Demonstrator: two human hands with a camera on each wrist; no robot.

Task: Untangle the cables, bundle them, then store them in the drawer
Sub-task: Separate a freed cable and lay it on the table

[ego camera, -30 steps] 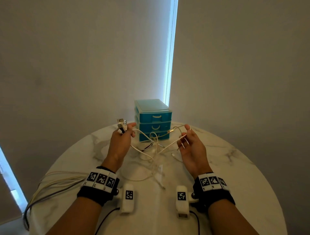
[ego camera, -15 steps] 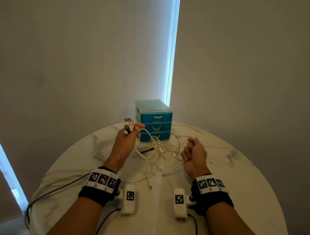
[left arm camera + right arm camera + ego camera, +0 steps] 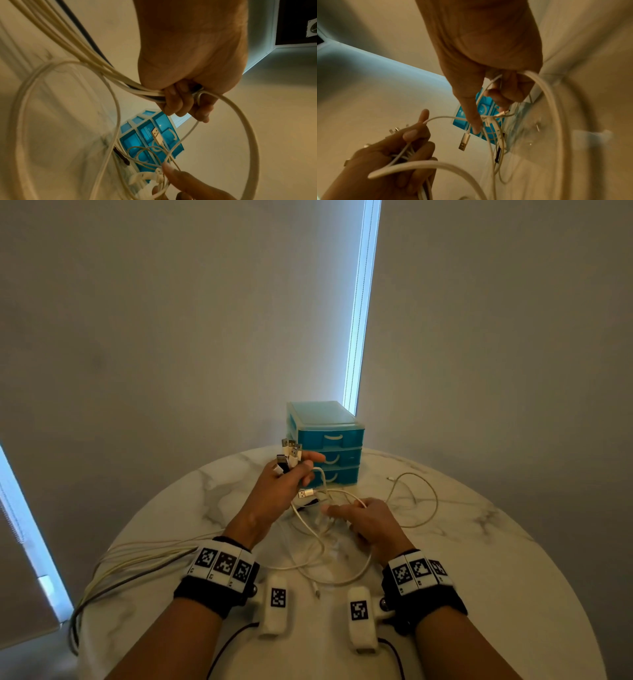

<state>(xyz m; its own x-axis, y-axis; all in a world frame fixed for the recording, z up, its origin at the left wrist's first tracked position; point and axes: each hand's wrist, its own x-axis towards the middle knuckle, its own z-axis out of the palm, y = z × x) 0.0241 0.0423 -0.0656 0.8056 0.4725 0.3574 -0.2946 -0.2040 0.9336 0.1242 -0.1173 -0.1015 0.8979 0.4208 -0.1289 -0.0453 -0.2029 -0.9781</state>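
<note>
My left hand [image 3: 286,486] is raised in front of the teal drawer unit [image 3: 327,445] and grips a bunch of white cables [image 3: 120,79] with one dark one, their USB plugs [image 3: 290,455] sticking up above the fist. A loose silver USB plug [image 3: 306,493] hangs between the hands. My right hand [image 3: 368,520] is low over the tangle of white cables [image 3: 329,546] on the table; its curled fingers hold white strands [image 3: 537,83] and the forefinger [image 3: 473,119] points into the knot. All drawers are closed.
The round marble table [image 3: 496,559] carries a loose white cable loop [image 3: 423,501] at the right of the drawer unit. The held cables trail off the table's left edge [image 3: 102,573]. Grey walls stand close behind, with a bright window strip [image 3: 359,302].
My left hand has risen and moved right toward the drawer unit with its plugs. My right hand has dropped and shifted left onto the tangle, and a cable loop now lies out to the right.
</note>
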